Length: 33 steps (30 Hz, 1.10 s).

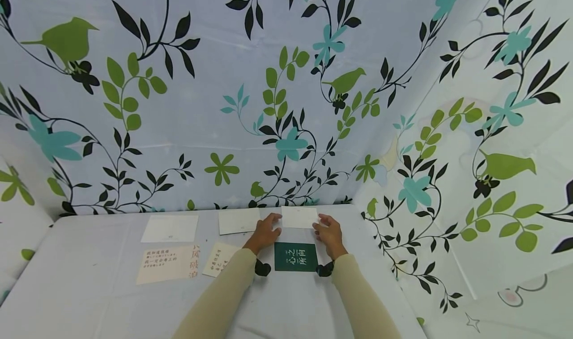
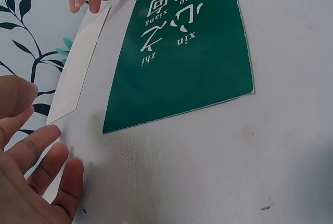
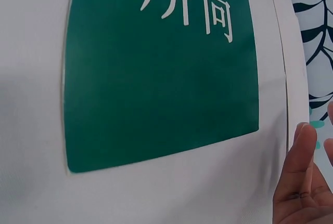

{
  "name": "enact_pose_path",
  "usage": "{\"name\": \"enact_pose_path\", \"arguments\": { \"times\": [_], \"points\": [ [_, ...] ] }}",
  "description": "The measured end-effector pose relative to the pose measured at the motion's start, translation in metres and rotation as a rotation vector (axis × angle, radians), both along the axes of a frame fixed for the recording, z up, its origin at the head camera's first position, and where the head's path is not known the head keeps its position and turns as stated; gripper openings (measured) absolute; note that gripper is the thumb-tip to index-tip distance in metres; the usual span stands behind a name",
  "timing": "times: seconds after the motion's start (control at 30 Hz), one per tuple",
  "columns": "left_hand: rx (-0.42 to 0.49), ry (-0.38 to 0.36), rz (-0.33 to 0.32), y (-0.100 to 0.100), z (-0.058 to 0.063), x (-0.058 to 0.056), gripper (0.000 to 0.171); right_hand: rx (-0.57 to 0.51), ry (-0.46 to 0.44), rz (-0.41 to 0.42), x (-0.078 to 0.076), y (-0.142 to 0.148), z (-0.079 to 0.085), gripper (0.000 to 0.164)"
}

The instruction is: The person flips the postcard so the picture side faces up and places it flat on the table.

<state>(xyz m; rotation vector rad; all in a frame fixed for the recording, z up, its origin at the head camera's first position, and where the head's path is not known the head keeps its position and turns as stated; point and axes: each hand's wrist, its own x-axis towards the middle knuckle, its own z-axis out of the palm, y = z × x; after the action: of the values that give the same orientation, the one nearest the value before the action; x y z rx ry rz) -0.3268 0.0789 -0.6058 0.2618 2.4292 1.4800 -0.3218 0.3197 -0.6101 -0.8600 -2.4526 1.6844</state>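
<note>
From my distant place, I see in the head view a white table (image 1: 89, 289) before a cloth wall (image 1: 197, 115) printed with leaves and birds, where the left hand (image 1: 265, 232) and the right hand (image 1: 330, 233) stand around a plain white card (image 1: 300, 217) at the far edge, behind a green card (image 1: 295, 266). The left wrist view lets me read the small letters "xin", which are too tiny from the head, and shows the left fingers spread and relaxed. In the right wrist view, the right hand is equally loose beside the white card, touching or not I cannot tell, and the flat green card shows white characters.
</note>
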Motion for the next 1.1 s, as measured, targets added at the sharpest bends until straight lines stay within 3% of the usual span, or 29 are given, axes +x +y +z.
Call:
{"name": "enact_pose_path", "arguments": {
  "times": [0.47, 0.77, 1.1],
  "points": [
    [0.073, -0.060, -0.016, 0.007, 0.005, 0.003, 0.045, 0.007, -0.007, 0.018, 0.002, -0.005, 0.006, 0.038],
    [0.092, -0.075, 0.017, 0.007, 0.004, 0.001, 0.044, -0.019, 0.056, -0.086, 0.001, 0.006, 0.004, 0.021],
    [0.071, -0.061, 0.056, 0.005, 0.006, 0.004, 0.040, -0.108, 0.033, -0.035, 0.005, 0.013, 0.002, 0.019]
  ]
}}
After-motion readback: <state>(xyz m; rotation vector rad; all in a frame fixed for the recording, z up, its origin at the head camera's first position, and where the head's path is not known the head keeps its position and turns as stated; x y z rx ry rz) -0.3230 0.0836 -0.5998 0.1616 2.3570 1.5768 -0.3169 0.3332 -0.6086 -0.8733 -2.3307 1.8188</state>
